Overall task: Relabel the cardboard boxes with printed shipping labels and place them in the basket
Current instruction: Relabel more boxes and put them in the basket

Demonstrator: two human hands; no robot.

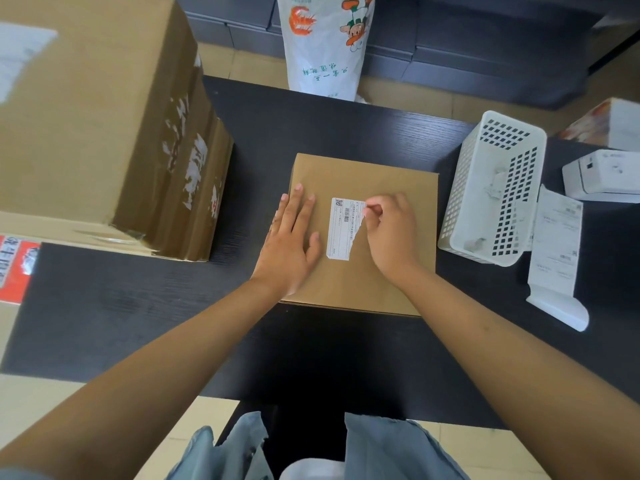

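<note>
**A:** ok so where's the box at right now?

**B:** The small cardboard box [360,233] sits flat in the middle of the dark table [311,133], right in front of the person. There's a white label [341,230] stuck on its top, and its right edge looks torn and ragged.

**A:** and the hands?

**B:** Left hand [289,244] lies flat on the box lid just left of the label, fingers straight and a bit spread, pressing down. Right hand [389,230] is curled up, thumb and fingertips pinching the label's upper right corner.

**A:** basket anywhere?

**B:** Yep, white plastic basket [491,188] on the table just right of the box, tipped over on its side. Beside it on the right there's a strip of printed labels [554,251], curling at the near end, and a small white printer [602,176] further back.

**A:** anything on the left?

**B:** A big cardboard box [104,126] with scuffed white patches on its side, well apart from the small one. A white printed bag [325,43] stands behind the table.
</note>
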